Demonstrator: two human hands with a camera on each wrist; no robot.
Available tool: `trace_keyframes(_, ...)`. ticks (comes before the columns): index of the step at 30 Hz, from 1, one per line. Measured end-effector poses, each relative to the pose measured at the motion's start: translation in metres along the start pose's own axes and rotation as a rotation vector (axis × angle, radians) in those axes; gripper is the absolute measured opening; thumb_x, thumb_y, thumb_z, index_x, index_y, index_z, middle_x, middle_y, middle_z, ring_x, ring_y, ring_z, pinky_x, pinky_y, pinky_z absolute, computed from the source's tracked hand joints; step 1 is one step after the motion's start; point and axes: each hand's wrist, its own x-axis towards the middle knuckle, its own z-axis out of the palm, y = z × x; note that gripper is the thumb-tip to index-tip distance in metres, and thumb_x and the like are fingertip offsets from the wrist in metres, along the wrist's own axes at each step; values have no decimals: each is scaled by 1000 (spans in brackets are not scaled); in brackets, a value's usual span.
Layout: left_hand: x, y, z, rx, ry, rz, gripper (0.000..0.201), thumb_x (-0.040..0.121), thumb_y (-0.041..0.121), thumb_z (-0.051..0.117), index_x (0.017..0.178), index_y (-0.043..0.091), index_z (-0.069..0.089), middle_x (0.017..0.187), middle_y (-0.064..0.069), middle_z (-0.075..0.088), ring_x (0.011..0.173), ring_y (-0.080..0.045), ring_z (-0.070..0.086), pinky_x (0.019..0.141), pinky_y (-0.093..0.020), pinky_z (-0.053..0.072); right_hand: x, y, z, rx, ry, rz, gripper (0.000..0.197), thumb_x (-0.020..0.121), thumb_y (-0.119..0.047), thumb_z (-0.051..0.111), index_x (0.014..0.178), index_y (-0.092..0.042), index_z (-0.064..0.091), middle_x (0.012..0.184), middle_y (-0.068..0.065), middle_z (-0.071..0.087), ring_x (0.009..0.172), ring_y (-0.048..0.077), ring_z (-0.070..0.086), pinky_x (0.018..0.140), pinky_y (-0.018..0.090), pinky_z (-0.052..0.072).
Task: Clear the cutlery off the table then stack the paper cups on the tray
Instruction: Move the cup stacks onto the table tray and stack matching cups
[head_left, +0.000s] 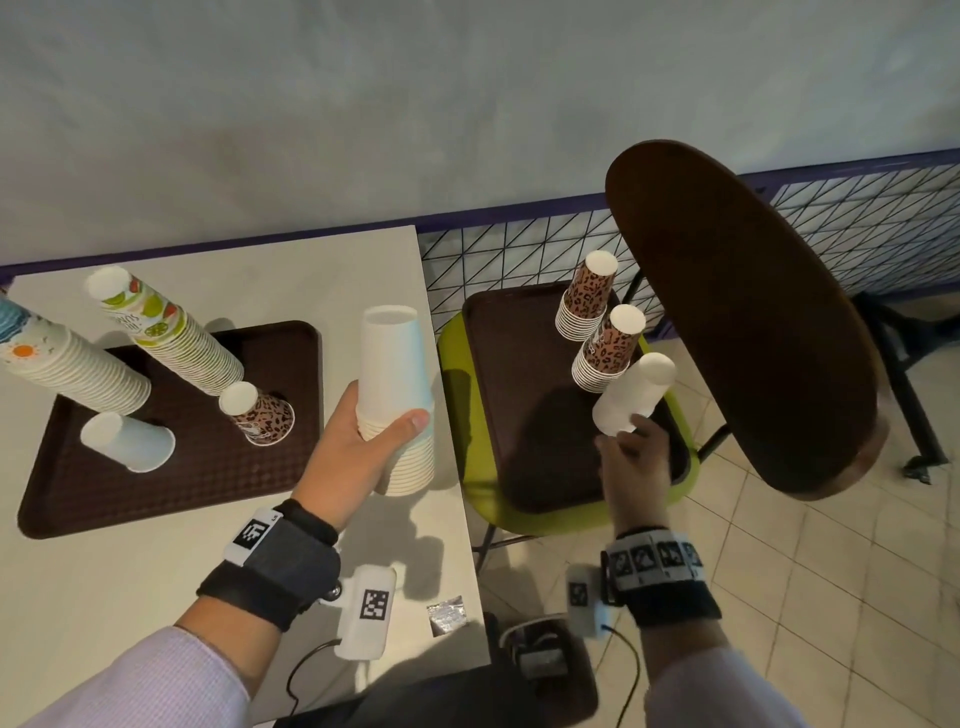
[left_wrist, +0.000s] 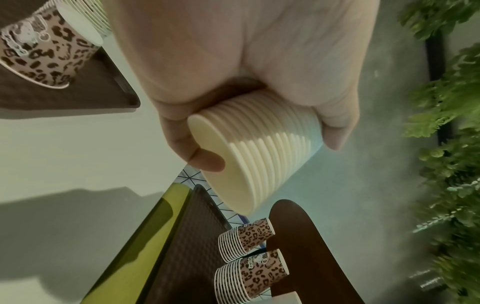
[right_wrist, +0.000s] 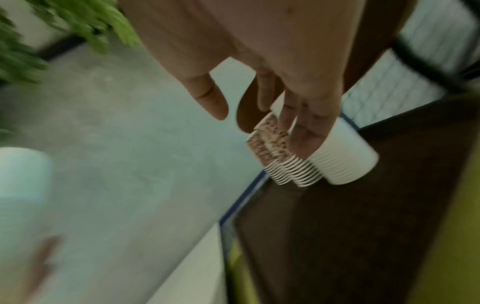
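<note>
My left hand (head_left: 363, 431) grips a stack of plain white paper cups (head_left: 397, 384), upside down, near the table's right edge; in the left wrist view my thumb and fingers wrap round the stack (left_wrist: 259, 160). My right hand (head_left: 628, 452) reaches over the brown tray (head_left: 519, 415) on the chair. Its straight fingers (right_wrist: 309, 133) lie against a second white cup stack (head_left: 631, 395) that stands on that tray, with the thumb held apart. Two leopard-print stacks (head_left: 587, 301) (head_left: 608, 348) stand just behind it.
A second brown tray (head_left: 171, 499) on the table holds two tall printed cup stacks (head_left: 171, 338) (head_left: 67, 364), a single white cup (head_left: 130, 441) and a leopard cup (head_left: 262, 415). A dark chair back (head_left: 743, 322) rises right of the chair's tray. A foil wrapper (head_left: 445, 614) lies near the table corner.
</note>
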Motion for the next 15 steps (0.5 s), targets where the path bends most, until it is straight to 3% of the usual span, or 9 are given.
trace_keyframes(2, 0, -2, -3, 1, 5, -1, 84, 61, 62, 86, 133, 31, 55, 126, -3, 69, 120, -26, 65, 96, -43, 55, 33, 9, -6, -95, 137, 47, 70, 84, -25, 76, 146, -17, 44, 136, 8, 59, 122, 26, 60, 93, 39, 52)
trace_keyframes(4, 2, -4, -4, 6, 9, -4, 80, 63, 60, 84, 132, 32, 55, 126, -4, 68, 120, -27, 64, 97, -46, 55, 63, 15, -5, -169, 149, 112, 92, 78, -35, 80, 154, -16, 32, 146, 12, 52, 132, 32, 54, 102, 47, 46)
trace_keyframes(6, 3, -5, -3, 19, 8, -6, 88, 57, 68, 87, 131, 32, 55, 125, -3, 68, 120, -26, 65, 98, -47, 55, 88, 20, 1, -192, 126, 145, 113, 63, -54, 82, 155, -20, 25, 151, 14, 48, 136, 37, 49, 107, 54, 43)
trace_keyframes(8, 2, -5, -2, 25, 9, -6, 89, 56, 68, 87, 131, 32, 55, 125, -3, 69, 118, -24, 65, 96, -44, 55, 108, 27, 8, -194, 145, 151, 125, 44, -67, 77, 152, -25, 29, 148, 11, 50, 135, 38, 49, 106, 59, 44)
trace_keyframes(10, 1, -6, -2, 34, 2, -7, 82, 62, 60, 84, 132, 31, 54, 126, -3, 68, 120, -24, 65, 97, -44, 55, 121, 32, 16, -172, 168, 135, 119, 45, -63, 83, 148, -25, 35, 146, 10, 51, 134, 38, 50, 107, 60, 43)
trace_keyframes(15, 3, -10, -5, 69, -11, -5, 84, 65, 60, 81, 138, 30, 52, 128, -4, 66, 121, -25, 64, 101, -49, 54, 125, 23, 27, -173, 195, 82, 98, 66, -45, 91, 147, -20, 40, 144, 11, 55, 134, 37, 51, 110, 54, 40)
